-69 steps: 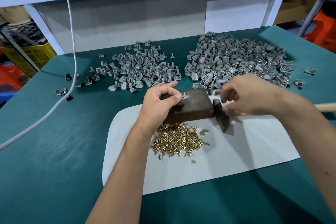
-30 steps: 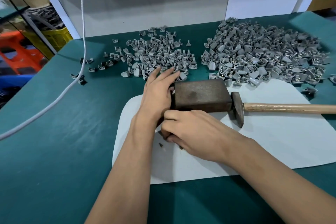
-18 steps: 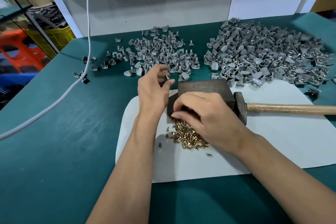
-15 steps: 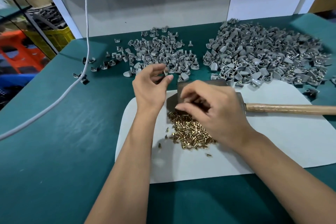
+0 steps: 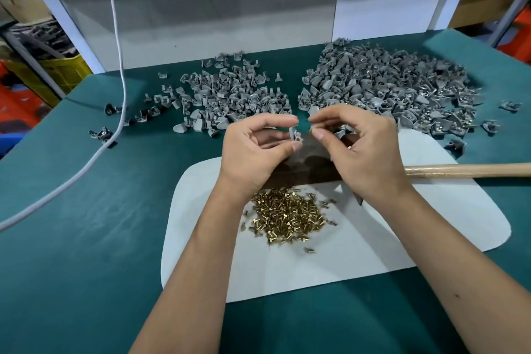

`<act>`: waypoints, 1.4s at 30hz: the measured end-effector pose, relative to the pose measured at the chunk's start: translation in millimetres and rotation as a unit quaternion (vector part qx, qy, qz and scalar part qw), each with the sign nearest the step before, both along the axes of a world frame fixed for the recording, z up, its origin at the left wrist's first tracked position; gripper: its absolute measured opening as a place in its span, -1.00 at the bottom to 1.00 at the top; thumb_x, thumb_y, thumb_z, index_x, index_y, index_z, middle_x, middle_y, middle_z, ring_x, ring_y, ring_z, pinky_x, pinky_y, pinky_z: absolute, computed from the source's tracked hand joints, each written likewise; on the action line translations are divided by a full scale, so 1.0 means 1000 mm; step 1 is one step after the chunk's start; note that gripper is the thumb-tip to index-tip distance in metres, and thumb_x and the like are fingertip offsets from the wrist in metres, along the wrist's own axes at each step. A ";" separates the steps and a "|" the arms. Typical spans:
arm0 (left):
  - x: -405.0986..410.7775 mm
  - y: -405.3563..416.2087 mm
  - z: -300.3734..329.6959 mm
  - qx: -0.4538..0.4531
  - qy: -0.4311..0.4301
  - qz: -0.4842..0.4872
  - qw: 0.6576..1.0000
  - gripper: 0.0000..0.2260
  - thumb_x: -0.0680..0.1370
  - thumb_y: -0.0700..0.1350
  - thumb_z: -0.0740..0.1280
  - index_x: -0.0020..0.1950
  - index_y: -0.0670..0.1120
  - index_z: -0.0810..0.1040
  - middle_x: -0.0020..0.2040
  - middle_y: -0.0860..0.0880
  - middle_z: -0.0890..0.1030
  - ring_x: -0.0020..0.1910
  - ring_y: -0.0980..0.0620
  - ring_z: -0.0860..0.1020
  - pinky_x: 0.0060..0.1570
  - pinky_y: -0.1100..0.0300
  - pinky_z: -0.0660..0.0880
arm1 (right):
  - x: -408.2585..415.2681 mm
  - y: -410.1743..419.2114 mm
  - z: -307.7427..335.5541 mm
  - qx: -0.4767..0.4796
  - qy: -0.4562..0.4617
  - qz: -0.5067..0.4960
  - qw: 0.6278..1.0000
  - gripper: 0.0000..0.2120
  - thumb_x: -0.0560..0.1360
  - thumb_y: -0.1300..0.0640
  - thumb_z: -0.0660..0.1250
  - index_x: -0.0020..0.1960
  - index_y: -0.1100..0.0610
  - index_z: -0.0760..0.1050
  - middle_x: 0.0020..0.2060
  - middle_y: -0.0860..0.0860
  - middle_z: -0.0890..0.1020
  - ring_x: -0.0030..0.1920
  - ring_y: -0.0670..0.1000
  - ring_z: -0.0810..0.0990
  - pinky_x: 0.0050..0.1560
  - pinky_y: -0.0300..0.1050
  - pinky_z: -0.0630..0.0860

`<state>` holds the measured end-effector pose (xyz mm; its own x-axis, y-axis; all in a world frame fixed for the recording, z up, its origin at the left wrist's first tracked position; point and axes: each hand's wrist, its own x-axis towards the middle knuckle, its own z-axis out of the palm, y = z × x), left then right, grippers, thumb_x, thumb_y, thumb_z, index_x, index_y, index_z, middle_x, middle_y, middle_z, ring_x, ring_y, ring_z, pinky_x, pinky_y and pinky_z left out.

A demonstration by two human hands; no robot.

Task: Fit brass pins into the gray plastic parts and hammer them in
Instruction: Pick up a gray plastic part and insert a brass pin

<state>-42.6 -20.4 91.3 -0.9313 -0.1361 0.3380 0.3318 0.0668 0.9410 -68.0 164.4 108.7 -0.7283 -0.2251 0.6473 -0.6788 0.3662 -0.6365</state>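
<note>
My left hand (image 5: 255, 149) pinches a small gray plastic part (image 5: 294, 134) between thumb and forefinger, held above the dark metal block (image 5: 310, 164). My right hand (image 5: 362, 152) hovers just right of it, thumb and forefinger pinched together near the part; a brass pin between them is too small to make out. A heap of brass pins (image 5: 288, 214) lies on the white sheet (image 5: 402, 238) below both hands. The hammer's wooden handle (image 5: 465, 170) sticks out to the right, its head hidden behind my right hand.
Two heaps of gray parts lie at the back of the green table: a smaller one (image 5: 227, 96) on the left, a larger one (image 5: 388, 86) on the right. A white cable (image 5: 94, 152) crosses the left side. A gray panel stands behind.
My right hand left the brass pins and rose to meet my left hand over the block. My left hand now holds a gray part up between the fingers.
</note>
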 end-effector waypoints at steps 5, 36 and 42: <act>0.002 0.004 0.002 -0.026 -0.013 -0.007 1.000 -0.69 0.35 -0.39 0.59 0.05 -0.16 0.71 -0.06 -0.13 0.75 -0.06 -0.08 0.73 0.04 0.08 0.65 | 0.002 -0.004 -0.002 -0.028 -0.012 0.017 0.999 -0.76 0.48 0.28 0.48 0.11 0.08 0.60 -0.13 -0.15 0.70 -0.02 -0.11 0.70 -0.01 -0.15 0.65; 0.007 0.022 0.008 -0.055 -0.023 0.034 0.998 -0.69 0.32 -0.48 0.57 -0.05 -0.16 0.70 -0.14 -0.08 0.75 -0.16 0.03 0.73 -0.02 0.19 0.65 | 0.003 -0.010 -0.009 0.031 0.011 -0.010 0.999 -0.74 0.41 0.42 0.42 -0.12 0.08 0.50 -0.27 -0.10 0.58 -0.22 -0.07 0.60 -0.21 -0.08 0.59; 0.005 0.018 0.008 -0.043 -0.008 0.029 0.999 -0.71 0.36 -0.39 0.59 0.02 -0.15 0.70 -0.08 -0.12 0.75 -0.09 -0.05 0.72 0.05 0.15 0.64 | 0.000 -0.003 -0.003 -0.009 -0.017 0.001 1.000 -0.82 0.48 0.27 0.48 -0.02 0.08 0.53 -0.21 -0.10 0.67 -0.13 -0.10 0.69 -0.08 -0.04 0.67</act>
<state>-37.9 -2.1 99.8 -0.9279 -0.1618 0.3360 0.3100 0.1665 0.9361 -67.8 161.3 105.3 -0.7494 -0.2155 0.6260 -0.6575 0.3528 -0.6657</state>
